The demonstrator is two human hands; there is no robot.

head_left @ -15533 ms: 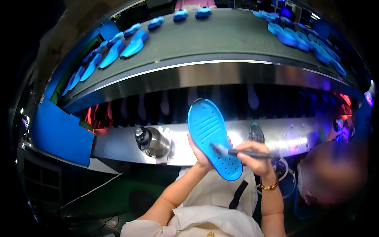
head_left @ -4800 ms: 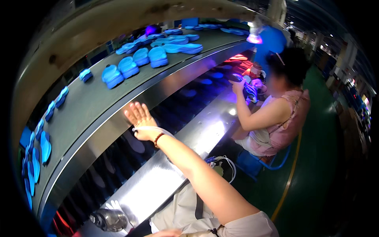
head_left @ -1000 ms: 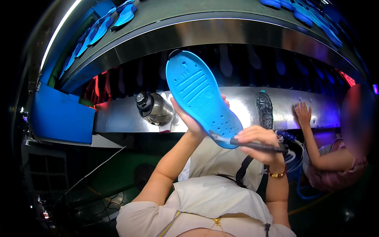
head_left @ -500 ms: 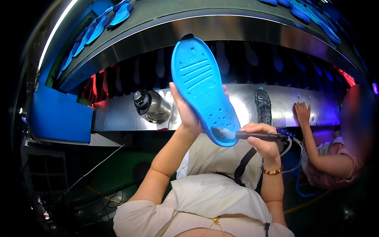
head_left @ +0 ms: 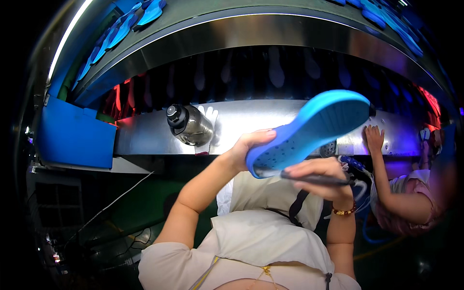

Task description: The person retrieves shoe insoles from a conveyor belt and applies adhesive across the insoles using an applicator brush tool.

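A bright blue shoe sole (head_left: 316,128) is tilted in front of me, its far end pointing up to the right. My left hand (head_left: 249,147) is closed around its near left end, thumb along the edge. In my right hand (head_left: 321,176) is a brush (head_left: 309,178) with a dark handle, and its pale bristles touch the near end of the sole's hole-dotted face. The fingers of that hand are slightly blurred. Behind the sole, a dark patterned sole (head_left: 328,148) on the metal ledge is mostly hidden.
On the metal ledge (head_left: 145,133) stand a dark translucent bottle (head_left: 191,128) and a white glove (head_left: 209,116). A conveyor (head_left: 270,17) above carries blue soles (head_left: 150,13). At the right, another person's hand (head_left: 374,138) rests on the ledge. A blue box (head_left: 77,137) is at the left.
The blue sole has swung clockwise and tilted, its far end now toward the right. Both hands remain on the sole and the brush; the brush stays at the near end.
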